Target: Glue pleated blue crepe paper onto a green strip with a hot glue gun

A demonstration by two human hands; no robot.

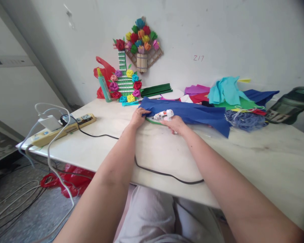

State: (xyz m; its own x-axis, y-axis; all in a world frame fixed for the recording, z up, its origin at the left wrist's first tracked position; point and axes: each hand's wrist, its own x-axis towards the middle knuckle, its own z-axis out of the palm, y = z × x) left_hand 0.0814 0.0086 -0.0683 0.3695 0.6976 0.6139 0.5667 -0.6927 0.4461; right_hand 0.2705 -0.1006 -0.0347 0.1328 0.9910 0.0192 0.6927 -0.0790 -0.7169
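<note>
A dark blue sheet [189, 113] of cloth or crepe paper lies wide across the table; which material it is I cannot tell. My left hand [139, 117] is closed at its left end, with the fingertips on the near edge. In my right hand [177, 125] is a white hot glue gun [164, 115], its nozzle pointing left toward the left hand. The nozzle is just above the near edge of the sheet. A curved green edge [154, 121] shows under the sheet, between the two hands. What lies beneath the sheet is mostly hidden.
A black cord [167, 174] crosses the table's near part. A power strip [63, 130] with plugs sits at the left edge. Paper-flower crafts [126, 82], a green bottle [104, 86], coloured sheets [224, 91], a bundle of blue string [245, 119] and a dark bottle [290, 104] stand behind.
</note>
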